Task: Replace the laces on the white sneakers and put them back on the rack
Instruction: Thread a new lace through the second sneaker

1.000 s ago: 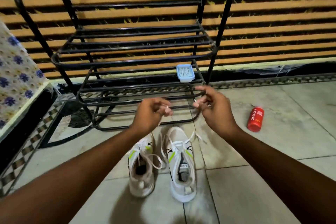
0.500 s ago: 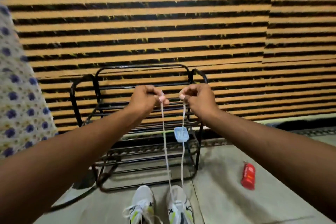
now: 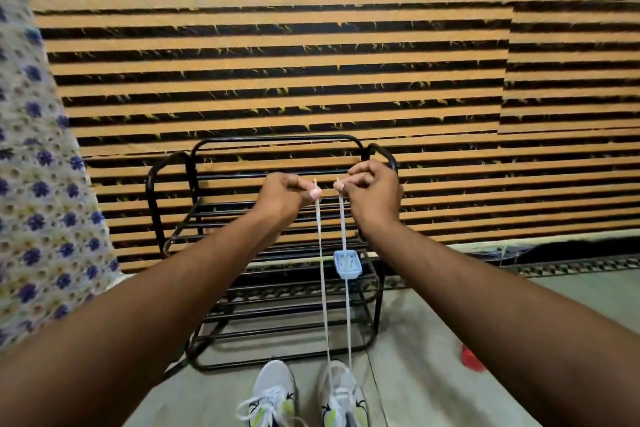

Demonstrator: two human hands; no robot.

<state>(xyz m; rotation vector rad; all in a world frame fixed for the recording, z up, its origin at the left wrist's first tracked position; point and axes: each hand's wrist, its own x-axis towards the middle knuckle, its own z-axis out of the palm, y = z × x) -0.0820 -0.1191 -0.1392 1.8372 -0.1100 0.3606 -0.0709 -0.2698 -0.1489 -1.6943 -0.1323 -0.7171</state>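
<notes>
Warm, rather dim light, perhaps from overhead, leaves the forearms (image 3: 156, 322) at 7 and 5 o'clock dark. Motion blur smears the patterned cloth (image 3: 41, 218) at 9 o'clock and the red object (image 3: 471, 359) at 4 o'clock; the wide lens bows the striped wall (image 3: 311, 62) toward 3 and 9 o'clock, while the laces (image 3: 321, 270) at centre read fairly crisp.

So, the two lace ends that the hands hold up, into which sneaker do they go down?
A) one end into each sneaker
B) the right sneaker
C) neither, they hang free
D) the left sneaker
B: both strands of the lace run straight from the left hand and the right hand down into the right sneaker.
</notes>
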